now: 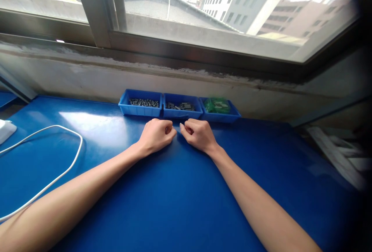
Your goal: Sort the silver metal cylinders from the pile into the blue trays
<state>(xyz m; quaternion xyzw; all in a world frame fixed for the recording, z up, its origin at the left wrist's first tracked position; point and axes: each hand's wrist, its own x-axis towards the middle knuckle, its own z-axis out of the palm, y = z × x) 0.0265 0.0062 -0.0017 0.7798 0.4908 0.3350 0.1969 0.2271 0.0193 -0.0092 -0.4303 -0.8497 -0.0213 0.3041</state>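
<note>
My left hand (157, 135) and my right hand (197, 133) rest on the blue table (174, 197), fingers curled and pinched, their tips nearly meeting just in front of the middle tray. Whatever they pinch is too small to make out. Three blue trays stand in a row under the window: the left tray (140, 104) and the middle tray (182, 107) hold several small grey metal parts, and the right tray (220, 109) holds green pieces.
A white cable (58, 174) loops over the table's left side, leading to a white object (6, 130) at the left edge. A grey wall and a window sill run behind the trays. Pale slats (340, 155) lie off the right edge.
</note>
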